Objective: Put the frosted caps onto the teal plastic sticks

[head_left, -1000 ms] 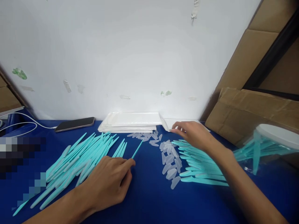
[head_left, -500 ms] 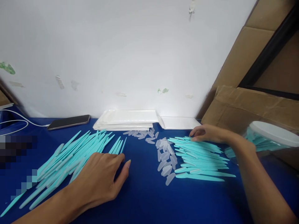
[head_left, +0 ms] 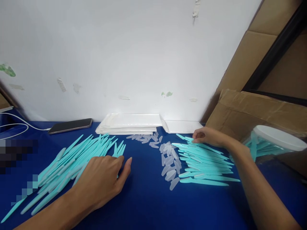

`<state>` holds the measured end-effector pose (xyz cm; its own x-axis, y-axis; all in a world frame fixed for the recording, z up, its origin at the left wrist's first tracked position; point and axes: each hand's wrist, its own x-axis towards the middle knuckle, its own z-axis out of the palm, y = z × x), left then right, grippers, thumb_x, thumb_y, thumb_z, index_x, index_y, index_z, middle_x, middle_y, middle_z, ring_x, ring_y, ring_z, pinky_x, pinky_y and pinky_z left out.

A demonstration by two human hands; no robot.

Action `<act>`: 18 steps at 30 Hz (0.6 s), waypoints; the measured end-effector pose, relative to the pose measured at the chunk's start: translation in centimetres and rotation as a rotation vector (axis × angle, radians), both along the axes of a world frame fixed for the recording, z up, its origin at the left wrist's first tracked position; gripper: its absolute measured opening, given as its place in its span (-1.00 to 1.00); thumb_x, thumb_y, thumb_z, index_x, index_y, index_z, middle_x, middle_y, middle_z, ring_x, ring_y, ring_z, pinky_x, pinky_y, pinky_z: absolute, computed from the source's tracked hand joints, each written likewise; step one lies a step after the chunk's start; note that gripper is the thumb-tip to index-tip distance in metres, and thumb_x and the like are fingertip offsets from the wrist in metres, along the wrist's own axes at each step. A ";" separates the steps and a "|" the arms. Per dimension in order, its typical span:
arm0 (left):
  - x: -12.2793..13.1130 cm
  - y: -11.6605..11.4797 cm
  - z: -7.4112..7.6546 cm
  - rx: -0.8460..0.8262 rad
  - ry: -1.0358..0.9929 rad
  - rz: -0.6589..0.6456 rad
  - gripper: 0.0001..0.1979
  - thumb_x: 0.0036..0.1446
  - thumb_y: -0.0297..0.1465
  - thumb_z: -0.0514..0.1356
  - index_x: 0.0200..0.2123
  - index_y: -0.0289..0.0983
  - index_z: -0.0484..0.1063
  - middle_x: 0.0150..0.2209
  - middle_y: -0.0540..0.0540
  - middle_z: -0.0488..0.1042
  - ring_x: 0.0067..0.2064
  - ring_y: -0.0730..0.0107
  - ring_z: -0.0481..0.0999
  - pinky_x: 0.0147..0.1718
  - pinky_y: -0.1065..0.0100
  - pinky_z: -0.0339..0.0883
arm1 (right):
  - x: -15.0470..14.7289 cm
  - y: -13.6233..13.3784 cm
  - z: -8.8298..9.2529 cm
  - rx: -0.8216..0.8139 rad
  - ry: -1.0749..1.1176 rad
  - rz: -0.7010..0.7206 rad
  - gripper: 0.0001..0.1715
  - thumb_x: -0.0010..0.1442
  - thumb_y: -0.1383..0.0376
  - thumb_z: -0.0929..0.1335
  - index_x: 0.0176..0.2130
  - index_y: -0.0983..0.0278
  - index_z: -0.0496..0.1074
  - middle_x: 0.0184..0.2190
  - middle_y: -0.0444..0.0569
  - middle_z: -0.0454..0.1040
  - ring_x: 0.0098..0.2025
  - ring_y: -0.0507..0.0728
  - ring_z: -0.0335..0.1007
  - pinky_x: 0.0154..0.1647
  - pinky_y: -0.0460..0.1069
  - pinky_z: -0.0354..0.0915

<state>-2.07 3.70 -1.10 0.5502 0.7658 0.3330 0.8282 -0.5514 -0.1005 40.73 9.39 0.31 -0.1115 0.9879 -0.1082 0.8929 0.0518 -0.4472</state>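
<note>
My left hand (head_left: 100,182) lies on the near right edge of a big heap of thin turquoise plastic sticks (head_left: 72,163) on the blue tabletop (head_left: 148,204); its fingers curl over a few of them. My right hand (head_left: 208,136) rests at the far end of a second, neater pile of turquoise sticks (head_left: 203,159), fingertips pinched on one stick that lifts slightly. Between the piles lie several clear plastic caps (head_left: 170,163).
A stack of white flat packets (head_left: 129,123) and a single white packet (head_left: 183,126) lie against the white wall. A dark phone (head_left: 70,125) with a white cable sits far left. Cardboard boxes (head_left: 251,108) and a clear tub of sticks with a white lid (head_left: 275,140) stand on the right.
My left hand drew back from a lone stick onto the left heap's edge. My right hand left the white packet and came down on the far end of the right pile.
</note>
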 end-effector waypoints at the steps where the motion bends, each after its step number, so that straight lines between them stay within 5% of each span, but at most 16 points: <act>1: 0.0 0.1 0.0 0.008 0.005 0.009 -0.48 0.41 -0.21 -0.12 -0.60 -0.22 0.26 -0.72 -0.01 0.28 -0.71 0.33 0.29 -0.59 0.33 -0.17 | -0.1 0.0 0.1 0.016 -0.004 -0.001 -0.48 -0.07 -0.14 0.44 -0.39 0.26 0.51 -0.53 -0.10 0.52 -0.45 0.10 0.38 -0.45 -0.04 0.19; 7: 0.0 0.1 0.0 -0.002 0.002 -0.017 -0.51 0.41 -0.24 -0.11 -0.58 -0.23 0.26 -0.70 0.00 0.28 -0.70 0.31 0.31 -0.59 0.35 -0.16 | -1.3 -0.5 1.6 0.174 -0.022 -0.043 -0.64 0.20 0.00 0.32 -0.23 0.23 0.44 -0.41 -0.03 0.61 -0.35 0.15 0.51 -0.28 -0.01 0.27; 12: 0.0 -0.3 -0.2 0.059 -0.075 -0.144 -0.58 0.41 -0.32 -0.07 -0.53 -0.23 0.30 -0.69 0.05 0.26 -0.70 0.39 0.26 -0.61 0.34 -0.13 | -4.7 -1.0 2.8 0.584 -0.133 -0.105 -0.59 0.37 0.15 0.23 0.14 0.16 0.37 -0.32 -0.04 0.60 -0.32 0.17 0.51 -0.27 0.01 0.27; 18: 0.0 -0.6 -0.5 0.124 -0.203 -0.304 -0.73 0.37 -0.45 -0.01 -0.38 -0.26 0.40 -0.62 0.05 0.29 -0.63 0.44 0.27 -0.61 0.31 -0.04 | -9.9 -1.8 2.7 0.961 -0.264 0.040 -0.70 0.43 0.22 0.22 0.04 0.22 0.43 -0.27 0.00 0.57 -0.24 0.18 0.45 -0.20 0.04 0.25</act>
<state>-2.04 3.08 -1.65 0.6589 0.5250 0.5387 0.6390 -0.7685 -0.0327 30.79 7.56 3.04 -0.2341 0.6652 0.7090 0.9474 0.3197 0.0128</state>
